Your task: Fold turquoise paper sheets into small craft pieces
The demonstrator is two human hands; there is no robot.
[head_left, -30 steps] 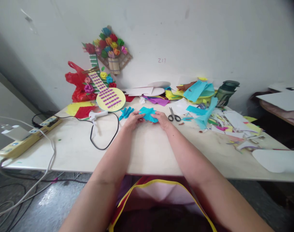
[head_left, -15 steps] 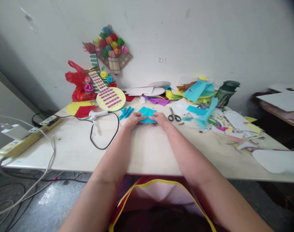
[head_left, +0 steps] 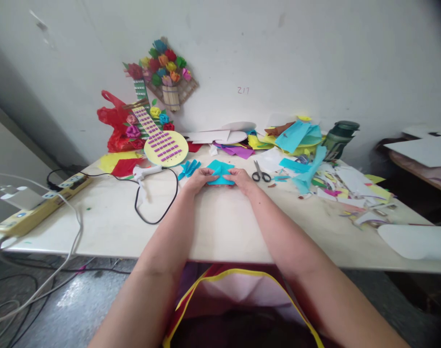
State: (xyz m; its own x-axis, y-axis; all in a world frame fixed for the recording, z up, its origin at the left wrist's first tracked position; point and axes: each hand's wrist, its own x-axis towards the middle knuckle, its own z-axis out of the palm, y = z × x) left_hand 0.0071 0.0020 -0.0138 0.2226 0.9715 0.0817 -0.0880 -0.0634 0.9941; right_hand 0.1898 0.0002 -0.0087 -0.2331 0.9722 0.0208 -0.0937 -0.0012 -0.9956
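Note:
A small blue sheet of paper [head_left: 220,170] with crease lines is held between my two hands over the middle of the table. My left hand [head_left: 201,180] pinches its left edge, thumb on top. On the right edge, my right hand [head_left: 241,179] grips it the same way. The fingers beneath the paper are mostly hidden. Several folded blue paper strips [head_left: 189,168] lie just left of my left hand. Black-handled scissors [head_left: 261,175] rest to the right of my right hand.
A white glue gun [head_left: 148,171] with a looped black cord and a power strip [head_left: 42,208] are on the left. A paper guitar [head_left: 166,148] leans behind. Coloured paper scraps [head_left: 343,186] and a dark green bottle [head_left: 339,140] occupy the right side.

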